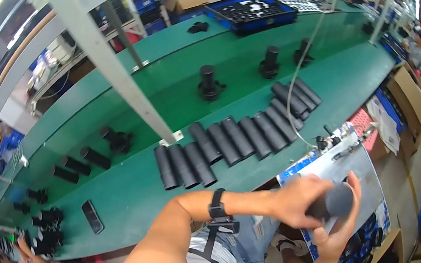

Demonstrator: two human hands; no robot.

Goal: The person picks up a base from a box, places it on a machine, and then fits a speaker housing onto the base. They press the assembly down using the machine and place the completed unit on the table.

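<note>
Both my hands are closed round a short, dark cylindrical part (340,200), its round end tilted up. My left hand (300,201) grips it from the left, slightly blurred, with the fingertips partly hidden. On the other side my right hand (339,236) wraps it, thumb low and fingers along its far side. Beneath them is a grey work plate (367,177) with a small metal fixture (340,139) at its far end. Left of my hands, several black tubes (237,136) lie side by side on the green bench (136,211).
Upright black parts with wide bases (209,84) stand along the green strip. A metal post (101,52) rises from the bench. A phone (93,216) lies at the near left. Black rings (364,246) lie to the right. Across the bench are a blue tray (250,13) and a person.
</note>
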